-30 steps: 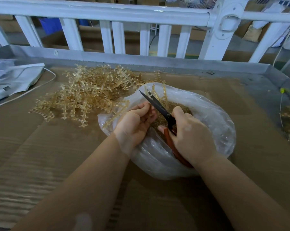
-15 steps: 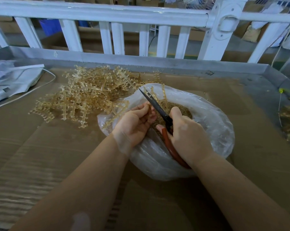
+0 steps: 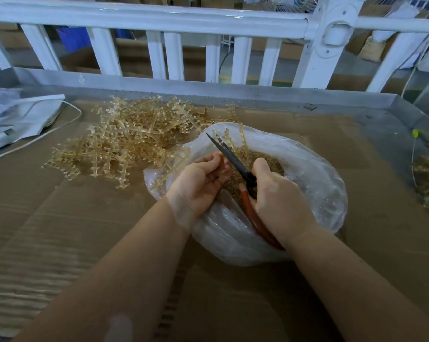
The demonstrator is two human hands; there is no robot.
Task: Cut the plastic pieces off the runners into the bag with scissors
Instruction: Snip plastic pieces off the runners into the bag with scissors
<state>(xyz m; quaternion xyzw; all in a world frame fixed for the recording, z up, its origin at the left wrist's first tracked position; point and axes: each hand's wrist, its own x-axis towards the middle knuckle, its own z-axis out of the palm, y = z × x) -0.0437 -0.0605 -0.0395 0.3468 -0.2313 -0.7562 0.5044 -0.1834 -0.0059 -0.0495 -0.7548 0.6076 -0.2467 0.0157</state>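
Bag (image 3: 314, 178): thin clear plastic film, glossy, creased. Runners (image 3: 124, 141) left of bag: translucent amber moulded plastic, slight sheen, knobbly. Cut pieces (image 3: 270, 161) inside bag: same amber plastic, granular look. Scissors (image 3: 233, 159) over bag: dark matt metal blades, smooth orange-red plastic handles. Table (image 3: 60, 230) under bag: covered in brown corrugated cardboard, matt, ribbed; rim grey metal, dull, scuffed. Railing (image 3: 159, 18) beyond bag: white, smooth, semi-gloss, material unclear.

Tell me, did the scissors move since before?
No, hardly: the scissors point the same way over the bag, tip still near its far rim, gripped by the right hand.
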